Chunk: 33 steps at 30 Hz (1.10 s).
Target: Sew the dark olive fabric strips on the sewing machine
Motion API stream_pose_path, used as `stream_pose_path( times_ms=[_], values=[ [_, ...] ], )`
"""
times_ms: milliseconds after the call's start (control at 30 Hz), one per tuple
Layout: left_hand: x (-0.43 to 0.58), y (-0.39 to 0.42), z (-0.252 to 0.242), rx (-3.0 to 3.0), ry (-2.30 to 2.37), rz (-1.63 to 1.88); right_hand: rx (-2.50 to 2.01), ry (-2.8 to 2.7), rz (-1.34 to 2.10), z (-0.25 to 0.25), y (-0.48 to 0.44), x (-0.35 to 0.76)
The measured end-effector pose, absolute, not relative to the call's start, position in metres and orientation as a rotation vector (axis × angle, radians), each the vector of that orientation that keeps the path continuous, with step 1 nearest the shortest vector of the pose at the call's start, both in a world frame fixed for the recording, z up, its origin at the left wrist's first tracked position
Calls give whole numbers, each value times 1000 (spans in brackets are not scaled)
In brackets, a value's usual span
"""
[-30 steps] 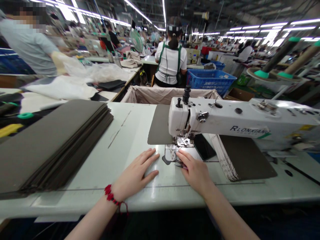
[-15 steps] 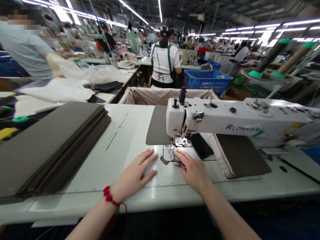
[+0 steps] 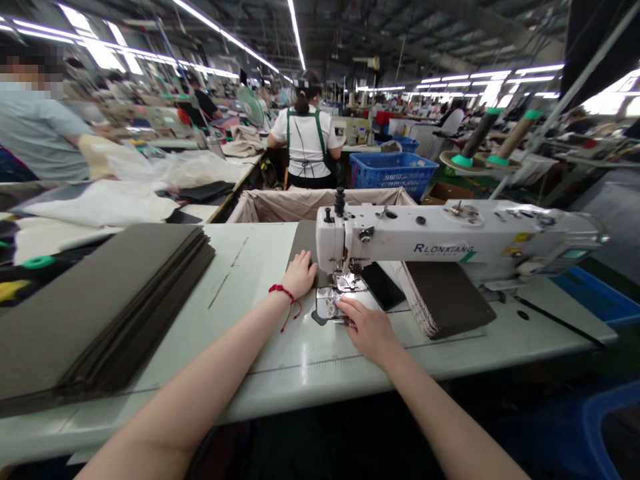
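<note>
The dark sheet (image 3: 301, 237) lies flat on the table (image 3: 240, 280), in the middle of the frame, just left of the sewing machine (image 3: 450, 243) head. Your left hand (image 3: 300, 275) rests on its near edge, fingers close together and lying flat, not gripping. Your right hand (image 3: 369, 328) sits just below the needle. Its fingers are stretched out side by side, with the tips on the shiny plate (image 3: 325, 305). You cannot tell if something small is tucked under them. A big stack of dark sheets (image 3: 100, 300) fills the left side.
</note>
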<state>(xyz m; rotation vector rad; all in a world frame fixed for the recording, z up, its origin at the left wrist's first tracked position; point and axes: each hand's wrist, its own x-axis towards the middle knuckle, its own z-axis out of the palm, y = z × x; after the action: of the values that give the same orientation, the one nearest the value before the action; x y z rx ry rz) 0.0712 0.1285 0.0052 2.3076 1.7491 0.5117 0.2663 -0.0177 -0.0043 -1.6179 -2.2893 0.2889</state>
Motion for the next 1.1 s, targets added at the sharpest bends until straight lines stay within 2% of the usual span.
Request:
stream_pose_path(
  times_ms=[200,400,633,800,933,1100],
  values=[
    [90,140,-3,2248,2023,503,-1628,-2294,276,-1,-19,267],
    [16,84,2,2290,2103,402,-1593,-2267,313,-1,-21,270],
    [-74,-49,-9,2463,1862,364,-1508,-2107,405,-2,-23,273],
    [-68,-82,-11,2497,1462,376,-1537,-1909,449,8,-24,284],
    [-50,-73,-7,2488,1425,391,-1612,-1758,506,23,-63,301],
    [-30,-67,-4,2502,1476,473,-1607,-1757,897,20,-151,299]
  ],
)
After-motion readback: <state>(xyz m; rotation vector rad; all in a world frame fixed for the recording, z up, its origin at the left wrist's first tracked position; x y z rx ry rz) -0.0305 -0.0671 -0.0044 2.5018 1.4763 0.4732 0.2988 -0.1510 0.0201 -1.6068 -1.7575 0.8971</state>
